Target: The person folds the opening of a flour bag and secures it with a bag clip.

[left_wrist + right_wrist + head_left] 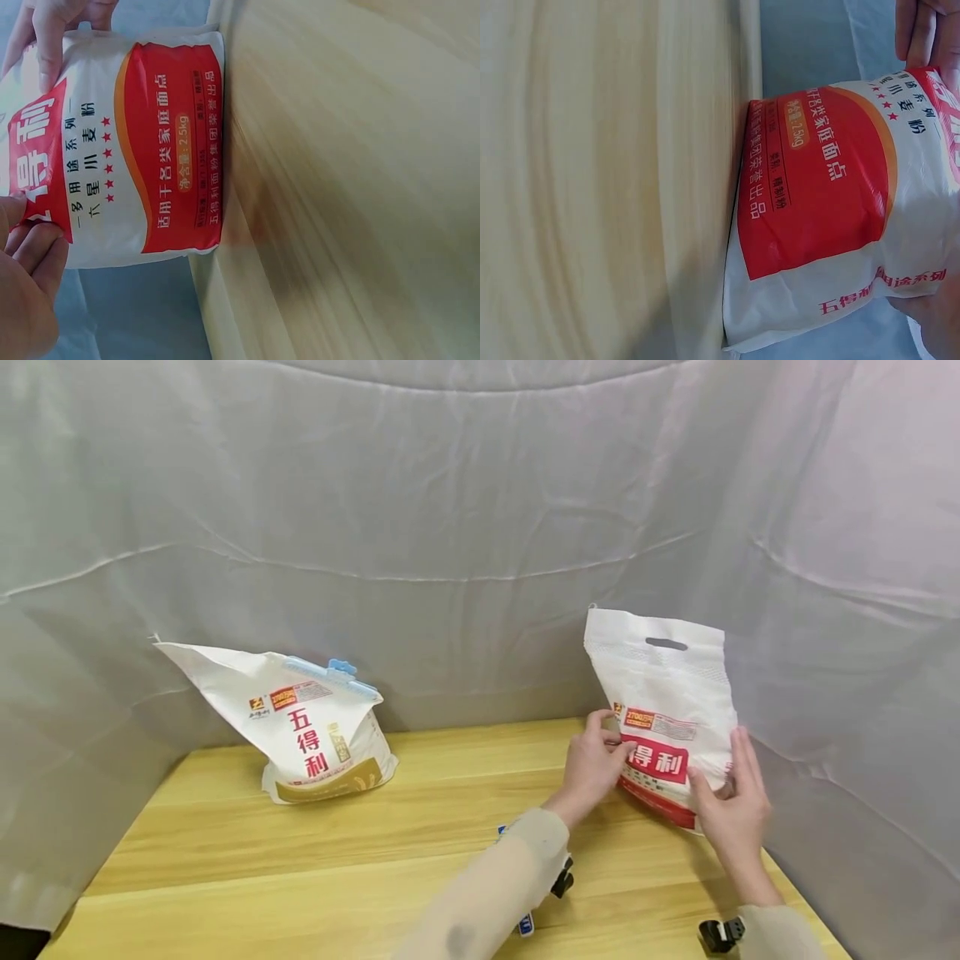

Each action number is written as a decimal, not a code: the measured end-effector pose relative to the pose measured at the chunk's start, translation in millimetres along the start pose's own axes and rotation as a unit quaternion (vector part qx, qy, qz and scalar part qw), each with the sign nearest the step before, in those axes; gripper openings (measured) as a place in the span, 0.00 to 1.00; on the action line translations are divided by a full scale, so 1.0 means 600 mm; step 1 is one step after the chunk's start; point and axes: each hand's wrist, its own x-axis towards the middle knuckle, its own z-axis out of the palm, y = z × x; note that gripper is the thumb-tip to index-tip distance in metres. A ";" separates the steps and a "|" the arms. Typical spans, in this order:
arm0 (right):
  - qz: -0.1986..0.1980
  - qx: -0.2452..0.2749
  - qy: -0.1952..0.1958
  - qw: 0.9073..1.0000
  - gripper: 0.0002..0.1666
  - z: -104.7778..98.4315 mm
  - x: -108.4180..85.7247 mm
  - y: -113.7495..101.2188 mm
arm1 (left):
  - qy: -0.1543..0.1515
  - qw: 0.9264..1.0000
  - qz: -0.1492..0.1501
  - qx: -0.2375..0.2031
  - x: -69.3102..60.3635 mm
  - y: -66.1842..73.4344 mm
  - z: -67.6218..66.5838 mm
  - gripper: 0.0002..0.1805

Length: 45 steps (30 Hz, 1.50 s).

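Note:
A white bag with a red label and a handle slot [660, 693] stands upright at the table's right back. My left hand [594, 767] grips its left side, thumb on the front and fingers round the edge. On the bag's right side lies my right hand [738, 814], thumb on the front, fingers along the side. In the left wrist view both hands hold the bag [180, 150], its red lower panel between them and the table edge. The right wrist view shows the bag's base [817, 180] at the table surface.
Another white bag [300, 735], with a blue clip [330, 675] across its top, leans at the left back of the wooden table [300, 877]. Grey cloth [450, 527] hangs behind and at the sides. A blue and white object [526, 925] is partly under my left forearm.

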 end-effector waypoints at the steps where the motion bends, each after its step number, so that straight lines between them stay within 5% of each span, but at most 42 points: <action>1: 0.001 0.001 -0.003 1.000 0.54 0.004 0.000 -0.001 | 0.001 1.000 0.002 0.003 0.001 -0.002 -0.005 0.30; 12: 0.012 0.039 -0.049 0.998 0.53 0.058 0.005 -0.017 | 0.023 1.000 0.007 0.003 0.004 -0.024 -0.065 0.31; 29: -0.009 0.082 -0.122 0.989 0.54 0.175 0.002 -0.071 | 0.093 0.995 0.017 0.010 -0.013 -0.070 -0.191 0.30; 45: -0.019 0.152 -0.223 0.963 0.57 0.285 0.002 -0.126 | 0.194 0.980 -0.004 0.040 -0.044 -0.096 -0.302 0.29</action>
